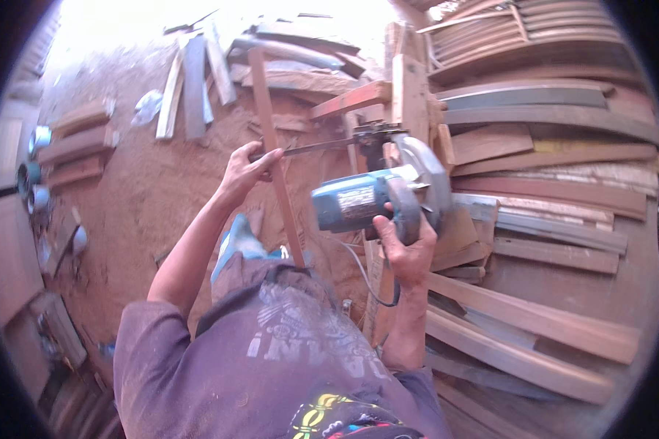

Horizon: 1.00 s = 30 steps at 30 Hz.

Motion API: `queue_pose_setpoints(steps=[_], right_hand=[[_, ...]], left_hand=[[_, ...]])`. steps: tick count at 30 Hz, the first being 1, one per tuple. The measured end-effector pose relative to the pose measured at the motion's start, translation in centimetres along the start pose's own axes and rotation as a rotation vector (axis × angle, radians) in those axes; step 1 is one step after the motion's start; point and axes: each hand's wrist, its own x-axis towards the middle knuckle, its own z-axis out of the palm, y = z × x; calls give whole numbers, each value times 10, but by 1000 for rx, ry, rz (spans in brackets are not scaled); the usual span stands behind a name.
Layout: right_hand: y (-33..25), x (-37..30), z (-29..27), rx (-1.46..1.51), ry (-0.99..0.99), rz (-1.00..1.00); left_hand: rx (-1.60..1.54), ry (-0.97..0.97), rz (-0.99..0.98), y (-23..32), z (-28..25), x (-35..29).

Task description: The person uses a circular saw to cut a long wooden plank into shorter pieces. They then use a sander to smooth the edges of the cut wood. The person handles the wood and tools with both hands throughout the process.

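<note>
Your right hand point(408, 254) grips a circular saw point(353, 200) as your left hand point(243, 170) pinches a dark bar point(318, 147), apparently mid-alignment, the next move likely calling for steadiness.

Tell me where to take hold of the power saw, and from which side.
Probably best by the dark curved handle, from the near right, where the right hand grips it. Its bowed shape suits a wrapped grip, while the bulky blue motor housing juts left and the grey guard curves along the right.
</note>
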Motion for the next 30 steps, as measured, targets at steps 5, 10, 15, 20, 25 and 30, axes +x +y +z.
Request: queue_pose_setpoints(steps=[5,10,15,20,25,30], right_hand=[[-7,8,9,-61,-94,-97],[6,-7,16,-36,-65,-51],[11,-29,12,-59,-69,7],[20,-57,9,-86,-1,29],[41,-78,8,-86,17,-36],[40,-89,2,-142,33,-22]], left_hand=[[-112,-80,-31,6,24,23],[-81,-203,-104,11,51,35],[24,-247,-179,-8,65,25],[64,-298,-151,-35,77,12],[-3,-414,-289,-61,86,11],[4,-365,-320,-72,99,2]])
